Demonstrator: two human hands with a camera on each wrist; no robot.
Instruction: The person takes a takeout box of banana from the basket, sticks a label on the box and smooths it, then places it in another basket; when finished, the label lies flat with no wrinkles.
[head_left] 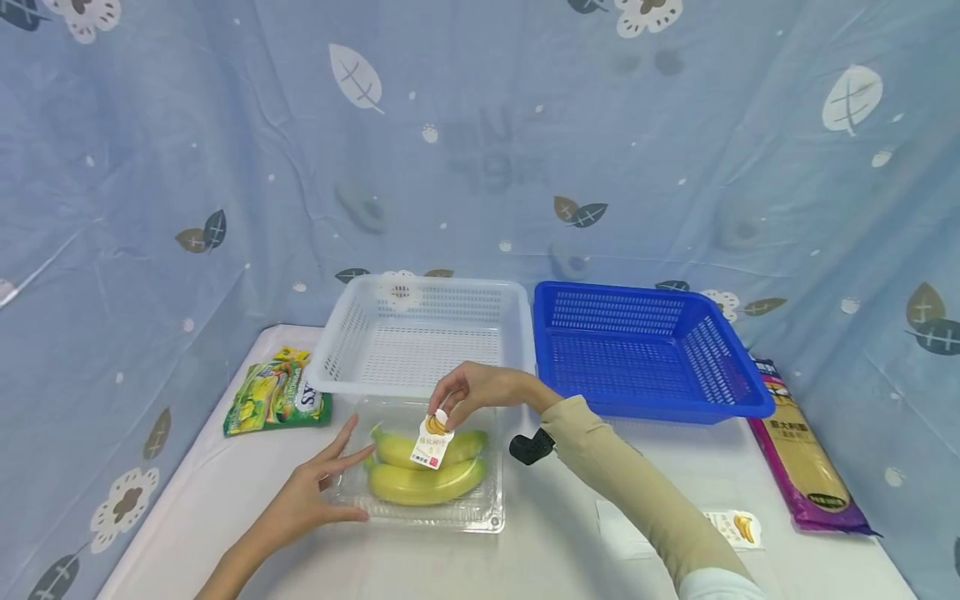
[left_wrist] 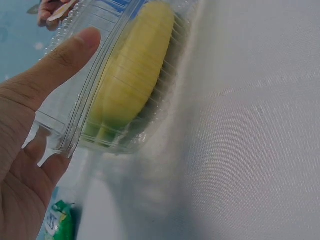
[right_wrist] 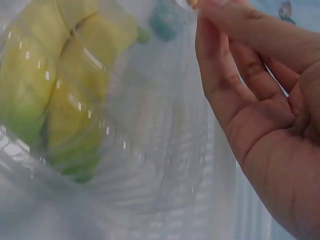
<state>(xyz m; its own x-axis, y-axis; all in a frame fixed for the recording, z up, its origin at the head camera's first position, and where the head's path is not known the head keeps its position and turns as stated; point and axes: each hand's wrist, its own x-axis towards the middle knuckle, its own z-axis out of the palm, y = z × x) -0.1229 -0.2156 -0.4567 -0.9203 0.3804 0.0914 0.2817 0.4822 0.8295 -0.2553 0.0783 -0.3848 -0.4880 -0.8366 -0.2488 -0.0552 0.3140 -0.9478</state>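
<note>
Two bananas point(head_left: 427, 483) lie side by side inside a clear plastic box point(head_left: 487, 508) with its lid over them. My left hand point(head_left: 307, 496) holds the box's left side, thumb toward the front and fingers spread along the edge. In the left wrist view its thumb point(left_wrist: 70, 55) lies over the rim, with fingertips at the corner. My right hand point(head_left: 472, 392) pinches the top of a white banana sticker point(head_left: 432, 439) between thumb and fingers. The sticker hangs over the lid, above the bananas. In the right wrist view only a sliver of it shows at the fingertips.
Behind the box stand a white basket point(head_left: 517, 333) and a blue basket point(head_left: 637, 408). Green snack bags point(head_left: 277, 396) lie at the left, a purple pasta bag point(head_left: 802, 450) at the right. Beneath my right forearm is a sheet with another banana label point(head_left: 738, 529).
</note>
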